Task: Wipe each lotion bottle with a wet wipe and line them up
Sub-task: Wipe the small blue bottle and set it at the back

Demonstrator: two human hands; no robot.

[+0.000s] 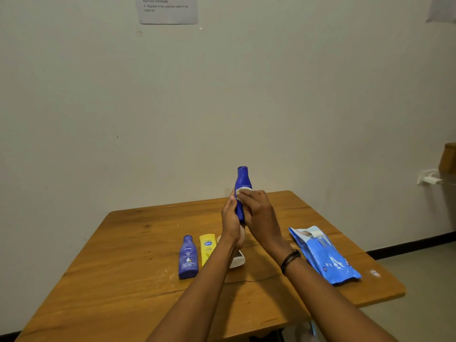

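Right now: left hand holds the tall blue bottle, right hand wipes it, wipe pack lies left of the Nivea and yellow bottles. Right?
No: head view shows the wipe pack right of the Nivea bottle and yellow bottle. The rest stands.

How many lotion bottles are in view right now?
4: held blue bottle; on the table, Nivea bottle, yellow bottle, and white bottle partly hidden behind the left forearm.

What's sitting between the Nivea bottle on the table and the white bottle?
The yellow bottle is between the Nivea bottle and white bottle, in the head view.
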